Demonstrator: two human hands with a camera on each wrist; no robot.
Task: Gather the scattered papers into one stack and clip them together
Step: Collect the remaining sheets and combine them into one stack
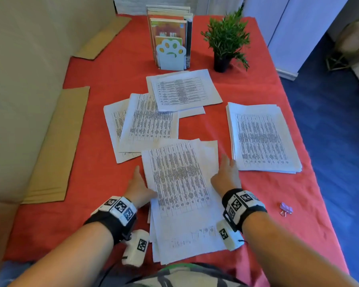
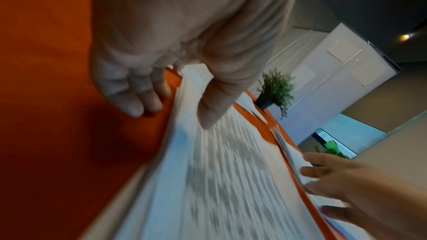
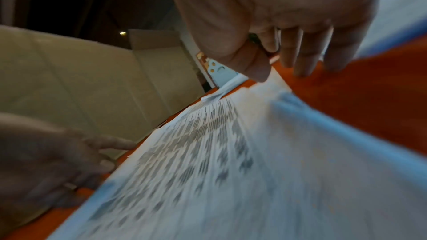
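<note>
A loose stack of printed sheets point(image 1: 180, 193) lies on the red cloth right in front of me. My left hand point(image 1: 140, 187) rests against its left edge, thumb point(image 2: 208, 114) on the top sheet and fingers point(image 2: 136, 101) beside the edge on the cloth. My right hand point(image 1: 226, 175) rests at the right edge with straight fingers point(image 3: 300, 61) on the cloth and its thumb on the paper's corner. Another thick pile point(image 1: 261, 137) lies to the right. Overlapping sheets point(image 1: 145, 125) lie in the middle left, more sheets point(image 1: 184, 90) farther back. A small purple binder clip point(image 1: 286, 209) lies near the right edge.
A potted plant point(image 1: 226, 38) and a bookend with books point(image 1: 170, 38) stand at the back of the table point(image 1: 91, 183). Cardboard strips point(image 1: 58, 146) lie along the left side by the wall. The table's right edge drops to a blue floor.
</note>
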